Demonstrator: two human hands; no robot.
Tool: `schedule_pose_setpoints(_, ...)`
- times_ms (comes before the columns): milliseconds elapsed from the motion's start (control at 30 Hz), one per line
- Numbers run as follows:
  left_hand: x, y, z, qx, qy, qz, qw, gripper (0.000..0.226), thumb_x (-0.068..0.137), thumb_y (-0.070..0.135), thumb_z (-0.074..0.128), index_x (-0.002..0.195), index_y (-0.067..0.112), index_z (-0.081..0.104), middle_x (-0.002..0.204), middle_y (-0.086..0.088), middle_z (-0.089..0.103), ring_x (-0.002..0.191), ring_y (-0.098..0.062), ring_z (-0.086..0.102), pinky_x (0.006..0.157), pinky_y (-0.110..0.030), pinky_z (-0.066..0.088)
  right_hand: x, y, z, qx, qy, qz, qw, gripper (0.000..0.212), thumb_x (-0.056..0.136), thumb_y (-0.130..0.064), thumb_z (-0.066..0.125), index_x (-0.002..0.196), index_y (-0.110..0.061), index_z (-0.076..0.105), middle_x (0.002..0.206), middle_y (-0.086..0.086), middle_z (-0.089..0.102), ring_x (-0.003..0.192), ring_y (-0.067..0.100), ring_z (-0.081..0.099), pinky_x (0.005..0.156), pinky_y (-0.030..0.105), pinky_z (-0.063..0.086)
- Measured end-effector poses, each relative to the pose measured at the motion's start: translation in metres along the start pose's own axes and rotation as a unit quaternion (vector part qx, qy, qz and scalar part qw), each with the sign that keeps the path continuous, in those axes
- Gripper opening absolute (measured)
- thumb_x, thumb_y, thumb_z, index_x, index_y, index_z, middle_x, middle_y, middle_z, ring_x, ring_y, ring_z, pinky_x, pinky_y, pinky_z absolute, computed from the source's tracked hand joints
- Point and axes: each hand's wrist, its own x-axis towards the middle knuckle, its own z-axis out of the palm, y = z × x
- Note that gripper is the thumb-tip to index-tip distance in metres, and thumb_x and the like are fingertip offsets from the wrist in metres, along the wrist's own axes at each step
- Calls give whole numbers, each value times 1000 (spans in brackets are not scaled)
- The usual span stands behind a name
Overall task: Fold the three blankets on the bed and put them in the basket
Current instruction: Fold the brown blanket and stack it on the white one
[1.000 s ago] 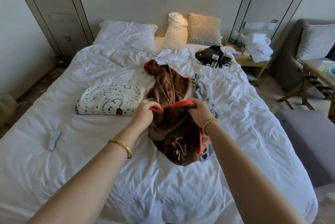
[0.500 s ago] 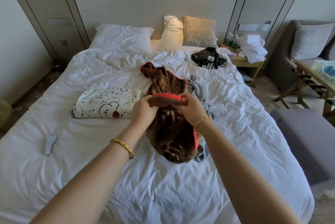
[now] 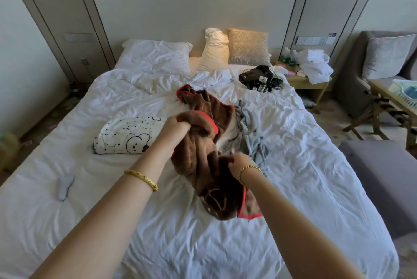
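Meanwhile, basket contents unclear, tabletop

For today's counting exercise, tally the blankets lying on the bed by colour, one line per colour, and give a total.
Brown with red trim: 1, the brown blanket, held by the left hand and right hand
White with black dots: 1, the spotted blanket, folded
Grey: 1, the grey blanket, crumpled
Total: 3

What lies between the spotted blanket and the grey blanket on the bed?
The brown blanket, gripped by the left hand and right hand, seen in the head view.
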Motion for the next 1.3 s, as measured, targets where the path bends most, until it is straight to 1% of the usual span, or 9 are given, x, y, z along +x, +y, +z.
schedule_pose_setpoints(267,-15,-53,7,461,-190,16,866,58,63,72,55,93,25,68,93,-2,70,87,-21,65,71,-27,46,0,-24,-68,530,118,-21,840,27,96,-18,34,101,-14,61,80,0,62,69,11,58,67,26,51)
schedule_pose_setpoints(433,-15,-64,19,246,-184,89,947,85,64,53,76,135,35,31,120,27,47,113,0,46,96,-21,41,-5,-47,-90,699,-12,-91,709,31,98,-20,38,81,-15,64,61,0,71,57,9,69,48,19,52)
schedule_pose_setpoints(500,-17,-53,16,142,-212,125,959,58,69,44,76,115,56,44,107,41,52,105,18,48,90,-5,40,-5,-55,-94,697,-35,-101,709,29,98,-21,39,82,-16,63,62,-1,72,58,9,69,50,20,54)
schedule_pose_setpoints(633,-12,-41,15,-28,-143,18,989,15,78,29,62,90,37,68,91,7,73,96,-17,67,79,-31,55,-2,-53,-94,688,-33,-107,717,28,98,-22,40,84,-16,64,64,1,72,59,10,69,52,22,55)
schedule_pose_setpoints(767,0,-15,6,-106,6,-67,992,32,79,54,49,87,26,63,90,-2,69,82,-20,66,74,-33,54,5,-36,-81,414,35,-155,896,24,93,-10,46,83,4,63,70,22,61,58,34,55,58,38,49)
schedule_pose_setpoints(867,13,-5,-8,-157,112,-81,978,16,86,37,53,77,24,59,68,6,63,57,-10,61,42,-17,43,13,-19,-62,285,-39,-151,946,12,87,-15,60,84,-4,62,76,8,60,69,20,57,67,25,48)
schedule_pose_setpoints(1000,20,5,-26,-235,128,-144,953,19,85,34,60,91,16,61,54,-1,66,39,-9,62,31,-14,41,14,-5,-35,182,-175,-93,963,80,69,-43,76,136,-18,40,128,0,54,117,19,53,104,35,41)
schedule_pose_setpoints(1133,15,-6,-21,-102,36,-58,992,83,78,44,69,144,24,24,110,4,60,69,-1,65,50,-11,48,22,-7,-11,17,-71,-74,995,55,78,-36,68,125,-13,53,118,9,61,108,28,58,90,29,45)
schedule_pose_setpoints(1300,1,-22,-10,404,-125,120,898,35,85,39,49,118,51,51,117,4,63,104,-24,61,82,-30,45,27,-14,-27,285,75,-45,954,29,86,1,48,111,-2,62,99,15,67,101,30,60,79,25,48)
